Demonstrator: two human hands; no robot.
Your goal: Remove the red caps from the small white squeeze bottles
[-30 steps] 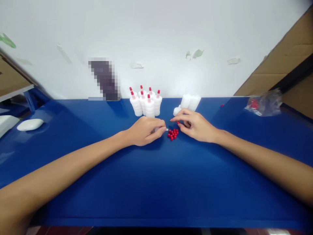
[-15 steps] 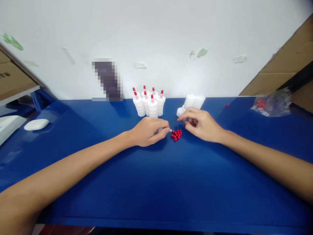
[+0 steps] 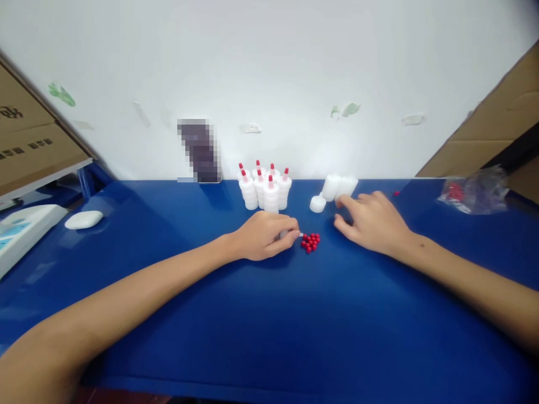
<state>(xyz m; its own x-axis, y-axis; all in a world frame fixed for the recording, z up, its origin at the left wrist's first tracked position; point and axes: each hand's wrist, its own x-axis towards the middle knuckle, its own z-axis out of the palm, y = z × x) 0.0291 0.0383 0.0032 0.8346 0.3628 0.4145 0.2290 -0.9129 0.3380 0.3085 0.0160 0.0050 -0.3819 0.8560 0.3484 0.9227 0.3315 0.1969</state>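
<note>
My left hand is closed around a small whitish nozzle, mostly hidden by the fingers, its thin tip pointing right. Just beyond that tip lies a loose cluster of small red caps on the blue table. Over to the right, my right hand is held with fingers apart and bent, nothing visible in it. White bottles lie behind its fingertips, partly covered, beside a white round piece. Several white squeeze bottles with red-tipped nozzles stand grouped behind my left hand.
A dark pixelated object leans on the wall. At the left are a white rounded object, a white device and a cardboard box. A clear bag with red pieces lies far right, and a lone red cap sits near the wall.
My right hand has moved right, away from the red caps, and its fingers have spread. My left hand keeps its hold on the nozzle. The whole view has shifted slightly.
</note>
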